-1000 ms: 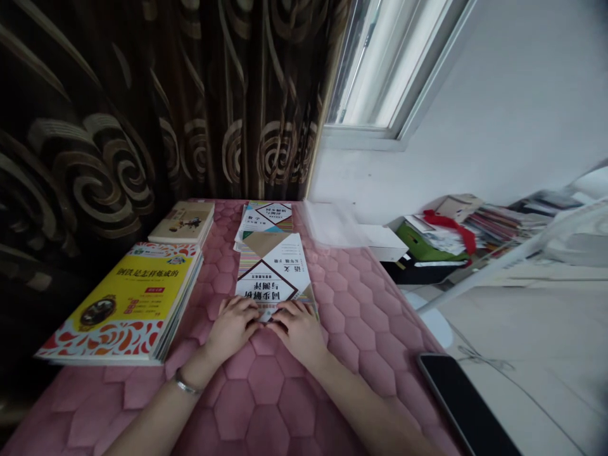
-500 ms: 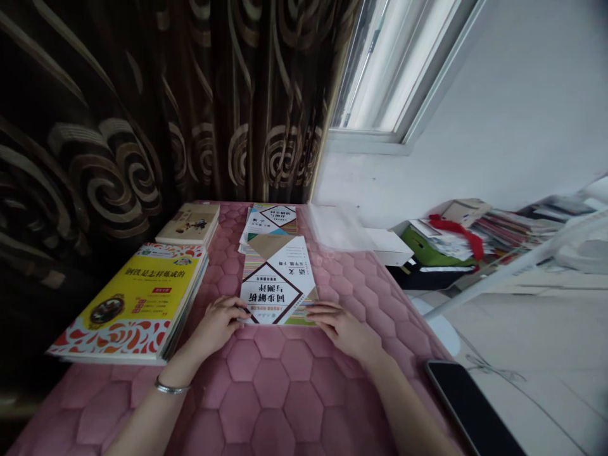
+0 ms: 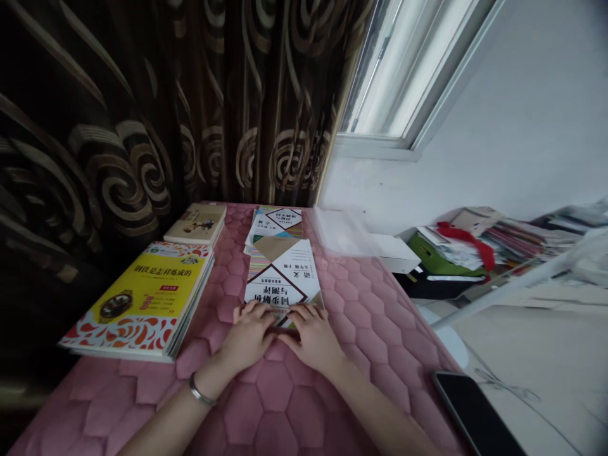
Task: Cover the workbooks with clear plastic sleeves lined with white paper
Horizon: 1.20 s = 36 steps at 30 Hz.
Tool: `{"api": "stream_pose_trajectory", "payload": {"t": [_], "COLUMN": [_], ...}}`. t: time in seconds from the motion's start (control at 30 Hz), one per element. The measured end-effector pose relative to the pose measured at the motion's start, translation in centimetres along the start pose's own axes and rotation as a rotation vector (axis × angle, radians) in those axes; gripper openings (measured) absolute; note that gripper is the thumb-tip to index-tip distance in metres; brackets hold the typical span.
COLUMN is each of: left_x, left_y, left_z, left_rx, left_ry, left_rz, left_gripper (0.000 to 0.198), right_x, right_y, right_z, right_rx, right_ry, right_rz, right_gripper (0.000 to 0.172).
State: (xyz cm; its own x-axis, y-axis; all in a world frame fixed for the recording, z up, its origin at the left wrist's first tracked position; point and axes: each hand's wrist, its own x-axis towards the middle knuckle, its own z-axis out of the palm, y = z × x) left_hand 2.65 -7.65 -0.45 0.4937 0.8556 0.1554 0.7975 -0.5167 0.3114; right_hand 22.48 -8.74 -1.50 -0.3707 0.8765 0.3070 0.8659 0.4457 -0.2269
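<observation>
A white workbook (image 3: 284, 277) with a dark diamond pattern and a brown corner lies in front of me on the pink quilted table cover (image 3: 361, 304). My left hand (image 3: 250, 334) and my right hand (image 3: 312, 334) rest side by side on the book's near edge, fingers flat and pressing down on it. A metal bracelet (image 3: 200, 391) circles my left wrist. Another similar workbook (image 3: 275, 221) lies just beyond the first, partly under it.
A yellow-covered stack of books (image 3: 142, 297) sits at the left, a smaller beige book (image 3: 198, 223) behind it. A black phone (image 3: 477, 411) lies at the table's right edge. Clear plastic sheets (image 3: 342, 229) lie at the back right. Dark patterned curtain behind; cluttered papers and boxes (image 3: 465, 244) on the floor.
Half a second ago my hands were apart at the book's two near corners; they have come together at the middle of its near edge.
</observation>
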Motion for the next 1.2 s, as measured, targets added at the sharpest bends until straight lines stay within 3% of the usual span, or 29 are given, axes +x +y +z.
{"api": "stream_pose_trajectory", "payload": {"t": [0.13,0.27,0.47,0.63,0.83,1.03,1.13,1.2], "left_x": [0.4,0.3,-0.5,-0.6,-0.4,-0.4,0.2,1.0], "left_y": [0.6,-0.3,-3.5,-5.2,-5.2,-5.4,-4.5,-3.8], "left_z": [1.3,0.8,-1.5,-2.2,-2.4,-1.6,-1.2,-1.2], "left_rx": [0.039,0.029,-0.006,-0.072,-0.122,-0.241,-0.217,-0.155], "left_ry": [0.060,0.068,0.046,-0.065,-0.115,-0.014,0.053,0.071], "left_rz": [0.038,0.017,-0.029,-0.079,-0.123,-0.182,-0.259,-0.340], "left_gripper": [0.023,0.016,0.013,0.023,0.029,0.020,0.012,0.013], "right_x": [0.6,0.3,-0.9,-1.5,-1.5,-1.5,-0.8,0.3], "right_y": [-1.0,-0.1,3.6,7.2,8.5,8.1,8.2,8.7], "right_z": [1.0,1.2,-0.8,-2.3,-2.0,-2.3,-2.3,-2.1], "right_rx": [-0.041,-0.014,0.051,0.167,0.273,0.309,0.387,0.395], "right_ry": [0.015,0.053,-0.050,-0.185,-0.204,-0.222,-0.152,-0.058], "right_rz": [0.013,-0.007,-0.043,-0.083,-0.107,-0.094,-0.067,0.057], "right_gripper": [0.025,0.018,0.021,0.029,0.034,0.033,0.023,0.021]}}
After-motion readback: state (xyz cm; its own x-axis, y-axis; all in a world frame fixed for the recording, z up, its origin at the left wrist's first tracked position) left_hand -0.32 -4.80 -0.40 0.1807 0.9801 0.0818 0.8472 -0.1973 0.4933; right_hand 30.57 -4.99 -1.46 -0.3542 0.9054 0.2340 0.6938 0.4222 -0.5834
